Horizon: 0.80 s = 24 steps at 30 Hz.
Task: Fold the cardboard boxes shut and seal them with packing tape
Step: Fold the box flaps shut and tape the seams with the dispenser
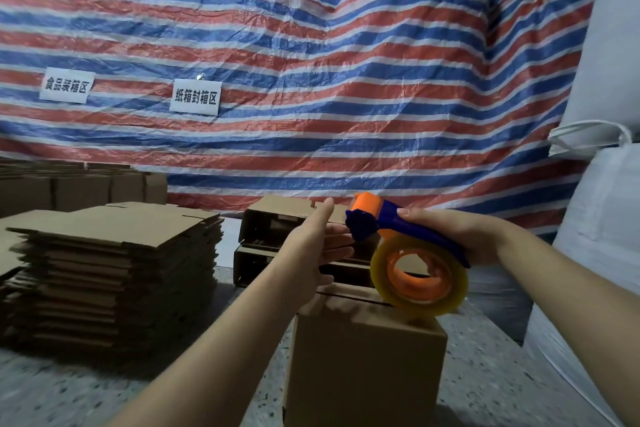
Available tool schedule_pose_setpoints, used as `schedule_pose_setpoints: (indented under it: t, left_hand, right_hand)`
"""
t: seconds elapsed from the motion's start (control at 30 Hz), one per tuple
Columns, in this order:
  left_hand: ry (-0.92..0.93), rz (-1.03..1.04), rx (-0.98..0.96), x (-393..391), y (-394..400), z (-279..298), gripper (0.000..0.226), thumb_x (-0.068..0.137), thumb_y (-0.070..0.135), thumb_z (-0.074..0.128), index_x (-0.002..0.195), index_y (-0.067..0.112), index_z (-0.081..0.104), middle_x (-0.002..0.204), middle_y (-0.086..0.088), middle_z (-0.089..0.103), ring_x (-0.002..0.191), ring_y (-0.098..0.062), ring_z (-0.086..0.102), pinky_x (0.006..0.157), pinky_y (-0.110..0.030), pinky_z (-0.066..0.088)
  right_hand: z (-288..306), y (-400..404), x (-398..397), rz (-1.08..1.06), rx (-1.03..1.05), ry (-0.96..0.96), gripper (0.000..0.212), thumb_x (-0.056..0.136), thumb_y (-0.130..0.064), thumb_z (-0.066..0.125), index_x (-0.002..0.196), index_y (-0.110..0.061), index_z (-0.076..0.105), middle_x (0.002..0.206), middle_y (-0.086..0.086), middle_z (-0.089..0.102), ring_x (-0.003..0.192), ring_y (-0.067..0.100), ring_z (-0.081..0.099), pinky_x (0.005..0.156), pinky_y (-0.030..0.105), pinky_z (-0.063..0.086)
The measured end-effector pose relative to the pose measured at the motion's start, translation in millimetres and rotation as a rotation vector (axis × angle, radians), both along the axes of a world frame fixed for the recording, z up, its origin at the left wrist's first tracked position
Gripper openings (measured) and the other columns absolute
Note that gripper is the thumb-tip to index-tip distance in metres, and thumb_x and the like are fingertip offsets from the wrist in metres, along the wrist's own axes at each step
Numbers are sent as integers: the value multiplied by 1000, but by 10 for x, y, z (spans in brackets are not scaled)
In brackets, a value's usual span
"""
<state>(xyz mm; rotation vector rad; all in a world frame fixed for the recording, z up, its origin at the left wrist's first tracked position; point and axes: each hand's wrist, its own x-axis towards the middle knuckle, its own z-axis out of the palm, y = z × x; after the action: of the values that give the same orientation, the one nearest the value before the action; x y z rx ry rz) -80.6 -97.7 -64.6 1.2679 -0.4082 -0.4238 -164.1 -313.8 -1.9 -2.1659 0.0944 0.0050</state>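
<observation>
Head view: right hand (446, 236) at centre right of the frame, fingers wrapped around the blue handle of a tape dispenser (391, 236). Roll of clear tape (419, 276) hangs under the handle, its lower edge touching the top of a closed cardboard box (363, 357) at bottom centre. Left hand (318, 246) at centre, palm facing right, fingers straight and apart, fingertips just beside the dispenser's blue head; it holds nothing. Stack of flat cardboard (114, 263) at lower left. Two open boxes (273, 239) stacked behind the hands. Striped tarp (311, 62) fills the background, two paper signs (195, 97) on it. White sacks (602, 184) at right edge.
</observation>
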Motion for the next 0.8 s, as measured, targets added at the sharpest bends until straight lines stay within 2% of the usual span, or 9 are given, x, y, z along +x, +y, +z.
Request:
schedule_pose_setpoints:
  t: [0.17, 0.3, 0.4, 0.47, 0.53, 0.6, 0.7, 0.8]
  left_hand:
    - [-15, -51, -4, -39, -44, -43, 40, 93, 47, 56, 109, 13, 69, 100, 0, 76, 101, -17, 69, 97, -48, 43]
    - [9, -4, -3, -24, -27, -24, 28, 99, 29, 44, 103, 13, 66, 89, -1, 77, 93, -18, 71, 91, -45, 48]
    - [41, -45, 6, 4, 25, 2, 35, 98, 34, 41, 94, 12, 68, 88, -3, 77, 95, -20, 70, 90, -47, 46]
    - [42, -67, 14, 30, 54, 12, 41, 97, 46, 46, 87, 14, 69, 89, -3, 77, 97, -21, 69, 91, -49, 45]
    - [11, -74, 53, 42, 68, 5, 38, 91, 51, 56, 85, 16, 70, 92, -1, 76, 98, -19, 68, 91, -48, 46]
    - [-3, -66, 58, 49, 64, -15, 26, 89, 42, 63, 90, 18, 70, 89, 2, 76, 97, -17, 69, 93, -46, 47]
    - [0, -26, 26, 46, 46, -35, 16, 95, 27, 57, 99, 16, 68, 92, 1, 77, 95, -16, 69, 92, -45, 48]
    - [-24, -4, 28, 29, 29, -49, 19, 92, 31, 62, 100, 16, 69, 93, 1, 77, 97, -17, 69, 88, -43, 47]
  right_hand:
    - [23, 35, -4, -9, -14, 8, 71, 68, -71, 72, 114, -17, 66, 82, 5, 73, 64, 14, 67, 59, 26, 55]
    - [50, 87, -6, 4, -29, 19, 60, 79, -64, 64, 116, -17, 63, 79, 2, 74, 62, 11, 67, 57, 24, 55]
    - [60, 115, -4, 3, -45, 27, 60, 77, -63, 62, 115, -17, 63, 77, 1, 74, 61, 11, 67, 56, 22, 54]
    - [65, 126, 0, 3, -48, 33, 62, 76, -63, 63, 115, -16, 63, 77, 2, 73, 61, 11, 67, 57, 23, 55]
    - [71, 126, 1, 1, -45, 42, 64, 75, -65, 64, 115, -15, 63, 79, 3, 73, 62, 12, 67, 57, 24, 56]
    - [69, 119, 6, -2, -48, 45, 64, 76, -65, 65, 116, -15, 63, 80, 4, 73, 63, 12, 68, 57, 25, 56]
    - [57, 101, 6, -2, -54, 34, 66, 75, -68, 66, 115, -16, 63, 81, 4, 74, 64, 13, 68, 58, 25, 56]
    - [52, 96, 10, 1, -70, 30, 77, 63, -73, 71, 115, -17, 64, 82, 4, 74, 64, 13, 68, 58, 25, 56]
